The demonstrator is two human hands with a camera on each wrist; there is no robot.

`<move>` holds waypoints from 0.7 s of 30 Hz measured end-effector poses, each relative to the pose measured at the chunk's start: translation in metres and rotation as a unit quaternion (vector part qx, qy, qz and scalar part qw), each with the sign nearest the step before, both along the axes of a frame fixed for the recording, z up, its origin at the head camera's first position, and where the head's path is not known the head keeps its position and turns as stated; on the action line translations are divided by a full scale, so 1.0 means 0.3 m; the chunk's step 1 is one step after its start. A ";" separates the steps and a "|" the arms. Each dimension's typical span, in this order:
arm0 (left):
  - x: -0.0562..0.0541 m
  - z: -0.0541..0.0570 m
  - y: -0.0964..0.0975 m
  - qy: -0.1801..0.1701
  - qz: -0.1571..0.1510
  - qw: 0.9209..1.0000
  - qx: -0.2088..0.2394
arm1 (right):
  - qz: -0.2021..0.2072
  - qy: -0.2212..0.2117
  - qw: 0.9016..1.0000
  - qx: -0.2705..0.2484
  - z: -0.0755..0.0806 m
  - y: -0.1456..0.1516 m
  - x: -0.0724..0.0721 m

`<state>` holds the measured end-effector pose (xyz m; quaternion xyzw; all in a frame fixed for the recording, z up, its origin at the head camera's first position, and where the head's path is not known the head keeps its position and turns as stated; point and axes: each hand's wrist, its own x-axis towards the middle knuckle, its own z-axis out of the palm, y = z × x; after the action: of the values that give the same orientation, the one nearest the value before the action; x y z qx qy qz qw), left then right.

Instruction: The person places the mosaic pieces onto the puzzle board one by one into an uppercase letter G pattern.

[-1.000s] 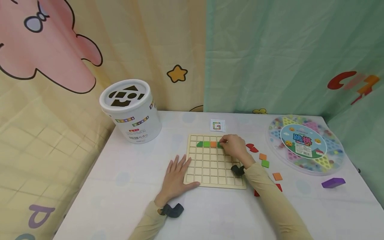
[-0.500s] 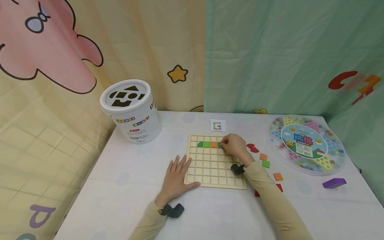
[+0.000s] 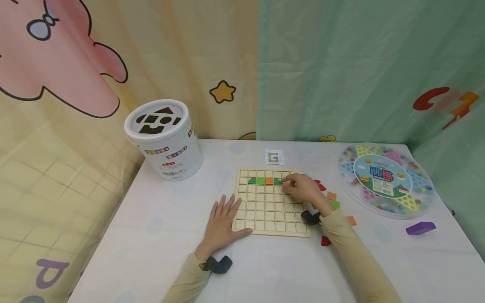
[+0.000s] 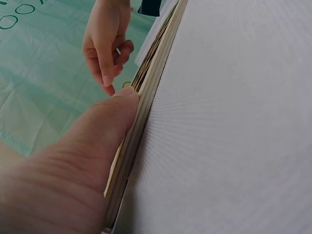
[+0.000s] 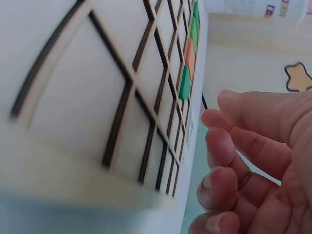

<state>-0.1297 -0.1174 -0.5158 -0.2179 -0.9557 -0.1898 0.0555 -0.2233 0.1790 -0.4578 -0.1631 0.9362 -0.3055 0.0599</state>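
Wooden grid board (image 3: 265, 206) is being borne by the tabletop (image 3: 151, 244), at 6 o'clock from a G card (image 3: 274, 157). Its 8 o'clock corner is being touched by the left hand (image 3: 222, 221), that grip being spread wide. Just beside a dark-green quarter-round tile (image 3: 277, 182) at 1 o'clock, the right hand (image 3: 303, 188) is being poised, its grip narrow, loosely curled, with nothing seen in it. Towards 9 o'clock, an orange square (image 3: 269, 181), a light-green square (image 3: 260, 181) and another quarter-round (image 3: 251, 181) are being held in the same row.
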 end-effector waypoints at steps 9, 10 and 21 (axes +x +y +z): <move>0.001 0.003 0.002 0.000 0.002 1.000 -0.003 | -0.085 0.050 0.995 -0.005 0.045 0.188 0.078; 0.001 0.003 0.002 0.001 0.001 1.000 -0.004 | -0.093 0.046 0.995 0.002 0.051 0.211 0.089; -0.001 0.003 0.003 0.014 -0.002 1.000 0.001 | -0.045 -0.051 0.997 0.023 0.043 0.311 0.152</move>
<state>-0.1300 -0.1164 -0.5148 -0.2223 -0.9542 -0.1882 0.0685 -0.1779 0.2724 -0.4449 -0.1037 0.9451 -0.2940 0.0978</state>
